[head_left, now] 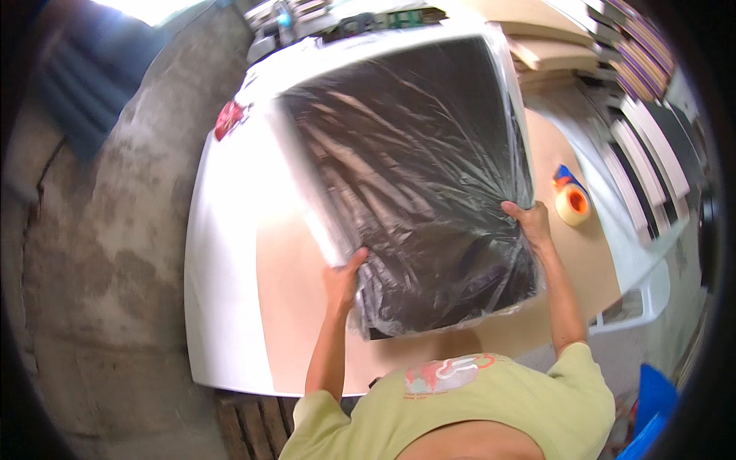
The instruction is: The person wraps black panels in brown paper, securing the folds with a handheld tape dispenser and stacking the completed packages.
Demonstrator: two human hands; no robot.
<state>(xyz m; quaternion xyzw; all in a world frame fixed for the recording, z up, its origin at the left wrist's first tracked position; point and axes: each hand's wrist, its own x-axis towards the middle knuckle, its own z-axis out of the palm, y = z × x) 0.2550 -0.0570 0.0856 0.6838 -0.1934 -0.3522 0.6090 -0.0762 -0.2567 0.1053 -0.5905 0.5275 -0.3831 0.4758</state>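
Black and glossy under its clear plastic wrap, the big flat panel (414,184) lies tilted in front of me, its far edge up near the top of the view and its near edge down toward my chest; it rests over the white table (222,307), which has a tan sheet (299,307) spread across it. My left hand (343,277) is clamped on the panel's lower left edge, thumb on top of the crinkled film, fingers hidden beneath; my right hand (529,222) grips the right edge lower down the side, fingers curled over the wrap and closed on it. Both forearms come up from my yellow-green shirt (491,406).

Just beyond my right hand, on the tan sheet and apart from the panel, sits a roll of tape (573,202) with an orange core and a blue piece behind it; white slatted frames (644,169) lean to the right of that; flat boards (560,46) are stacked at the upper right; a small red thing (228,119) lies at the table's far left corner; bare concrete floor (107,268) fills the left side.
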